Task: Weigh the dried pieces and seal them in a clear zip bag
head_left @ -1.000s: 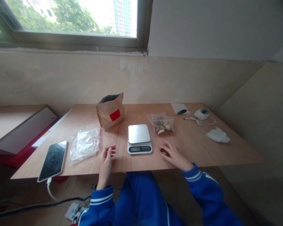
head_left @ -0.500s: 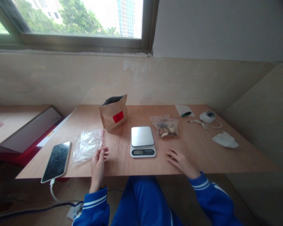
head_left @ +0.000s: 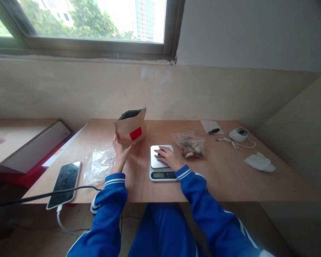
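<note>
My left hand is at the lower left corner of a standing brown paper bag with a red label. Its fingers lie along the bag's side, and the thumb is across the front. The bag's top gapes, showing a dark lining; its contents are hidden. My right hand is over the metal plate of a digital kitchen scale, fingers stretched and apart. A small dark patch shows between those fingers; I cannot tell whether it is a thing or a reflection. Right of the scale lies a clear zip bag of mushroom-like pieces.
Clear plastic bags and a phone on a cable lie at the left. Farther right are a white sheet with a green-and-black screwdriver, a white dome camera with its cord, and a crumpled tissue.
My left hand has moved from beside the clear bags up to the paper bag. My right hand has left the tabletop and come left over the scale.
</note>
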Motion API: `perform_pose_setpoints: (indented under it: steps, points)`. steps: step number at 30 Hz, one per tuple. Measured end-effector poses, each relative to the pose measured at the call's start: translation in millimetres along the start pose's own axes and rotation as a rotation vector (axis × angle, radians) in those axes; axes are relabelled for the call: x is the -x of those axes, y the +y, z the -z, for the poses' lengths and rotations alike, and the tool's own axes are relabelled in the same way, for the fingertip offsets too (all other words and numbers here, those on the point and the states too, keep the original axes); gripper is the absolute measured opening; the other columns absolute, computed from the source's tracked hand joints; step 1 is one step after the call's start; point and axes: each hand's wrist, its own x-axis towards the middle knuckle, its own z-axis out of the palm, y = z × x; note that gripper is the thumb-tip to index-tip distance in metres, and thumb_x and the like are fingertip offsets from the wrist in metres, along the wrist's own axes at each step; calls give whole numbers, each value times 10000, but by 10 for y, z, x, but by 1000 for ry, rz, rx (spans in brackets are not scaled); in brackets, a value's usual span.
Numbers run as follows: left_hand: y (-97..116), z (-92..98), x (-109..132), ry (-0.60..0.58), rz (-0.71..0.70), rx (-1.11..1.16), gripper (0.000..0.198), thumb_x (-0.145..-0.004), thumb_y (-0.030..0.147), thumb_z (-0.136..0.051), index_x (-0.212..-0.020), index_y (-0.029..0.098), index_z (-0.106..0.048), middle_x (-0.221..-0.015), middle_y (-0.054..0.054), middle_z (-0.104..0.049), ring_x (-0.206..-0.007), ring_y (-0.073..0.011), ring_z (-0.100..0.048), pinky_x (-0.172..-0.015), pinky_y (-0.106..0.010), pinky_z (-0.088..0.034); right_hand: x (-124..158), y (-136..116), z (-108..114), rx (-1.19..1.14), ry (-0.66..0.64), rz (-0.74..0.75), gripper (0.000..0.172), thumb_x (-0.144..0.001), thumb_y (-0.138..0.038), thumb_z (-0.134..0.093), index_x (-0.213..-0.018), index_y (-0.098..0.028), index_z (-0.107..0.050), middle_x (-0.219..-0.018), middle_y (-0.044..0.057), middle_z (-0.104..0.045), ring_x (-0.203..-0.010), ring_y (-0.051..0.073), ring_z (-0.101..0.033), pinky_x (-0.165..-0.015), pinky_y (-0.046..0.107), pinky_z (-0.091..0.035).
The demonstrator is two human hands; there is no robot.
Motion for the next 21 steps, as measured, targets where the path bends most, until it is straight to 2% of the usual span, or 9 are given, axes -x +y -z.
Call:
perform_pose_setpoints:
  steps: [3,5,8,10,13,16,18,21]
  points:
    - [-81,-33,-12,-13,-6,17,965,-576,425,-793,-1353,130,-303,-1334,-178,-375,-1308,-327,-345,-1109,-442,-297,101,23,15,-74,-59,48,465,-868,-275,-611,-1326,-290,-530,-1440,85,-451,-1308,230,-454,-1089,399,-385]
    - [-120,-59,10,2,31,35,915,-599,405,-774,-1328,108,-307,-1309,-187,-383,-1277,-323,-384,-1078,-438,-338,187,6,80,-99,-62,52,476,-895,-324,-568,-1363,-304,-484,-1487,65,-393,-1367,231,-374,-1120,419,-340]
    - [-173,-96,23,31,85,21,806,-626,369,-743,-1271,100,-340,-1262,-190,-412,-1226,-341,-443,-1028,-464,-388,240,-96,240,-131,-13,35,475,-932,-410,-479,-1394,-306,-441,-1517,50,-341,-1414,230,-279,-1145,449,-283]
    - [-199,-105,16,21,111,-13,707,-643,361,-723,-1210,100,-389,-1186,-183,-466,-1182,-362,-479,-992,-492,-412,184,-220,383,-170,50,42,470,-959,-428,-404,-1408,-293,-420,-1515,51,-345,-1416,214,-275,-1151,441,-268]
    - [-203,-99,24,-8,133,-49,602,-677,354,-694,-1150,95,-427,-1090,-177,-516,-1104,-375,-529,-925,-510,-451,-60,-470,608,-213,167,104,453,-985,-402,-322,-1401,-256,-427,-1467,60,-423,-1382,181,-345,-1149,397,-284]
    - [-175,-98,81,-18,111,-63,584,-708,339,-670,-1167,82,-417,-1109,-189,-518,-1095,-373,-534,-910,-511,-458,-420,-714,756,-199,232,223,433,-990,-361,-302,-1375,-223,-443,-1412,70,-481,-1336,166,-404,-1135,374,-311]
    - [-166,-115,137,-4,62,-62,582,-733,322,-648,-1197,74,-400,-1153,-197,-503,-1138,-367,-510,-950,-507,-436,-644,-821,784,-140,227,310,392,-985,-324,-319,-1314,-203,-495,-1345,86,-526,-1287,174,-445,-1115,379,-332]
    - [-192,-158,211,26,5,-57,555,-757,289,-624,-1214,77,-391,-1184,-196,-491,-1184,-349,-479,-1005,-498,-396,-838,-872,750,-22,153,384,304,-969,-253,-356,-1102,-165,-614,-1138,110,-615,-1114,196,-541,-1021,374,-408]
